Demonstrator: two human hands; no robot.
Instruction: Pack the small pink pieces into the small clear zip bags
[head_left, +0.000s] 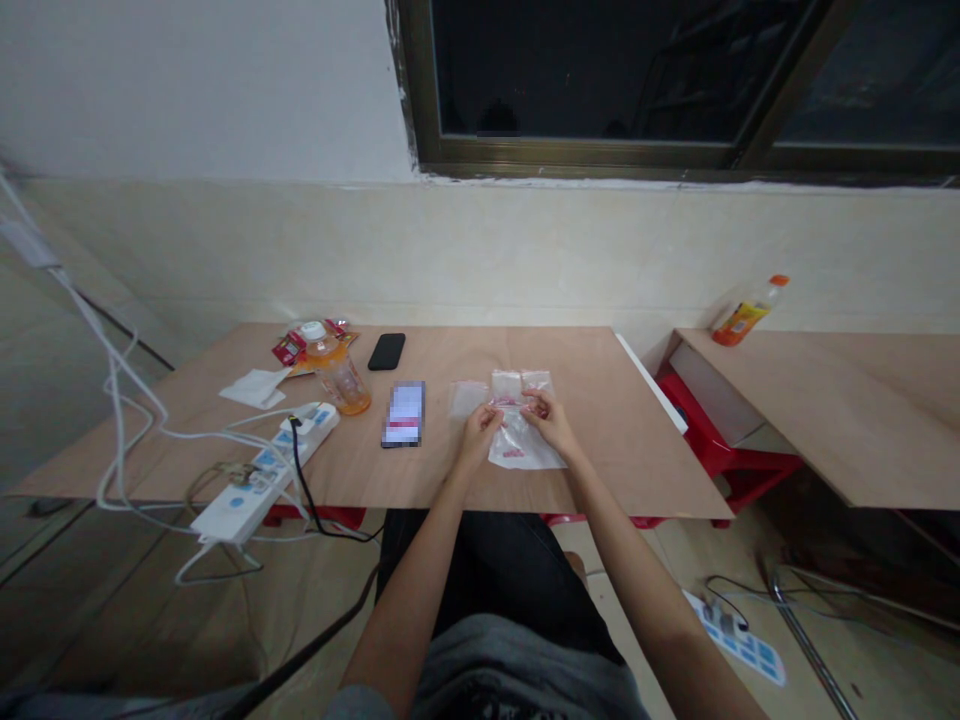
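Note:
A clear plastic bag (521, 447) with small red printing lies on the wooden table in front of me. My left hand (481, 430) pinches its left edge near the middle. On the opposite edge, the fingers of my right hand (549, 420) are closed on the same bag. The upper part of the plastic looks folded or layered, and I cannot make out whether anything is inside. Beside my left hand, partly covered by it, lies another thin clear plastic piece (466, 397).
Left of my hands are a lit phone (403, 413), a dark phone (387, 351), an orange drink bottle (341, 375), red wrappers (289, 348), a tissue (255, 388) and a power strip (262, 475) with trailing cables. Another bottle (746, 318) stands on the right table (847, 400).

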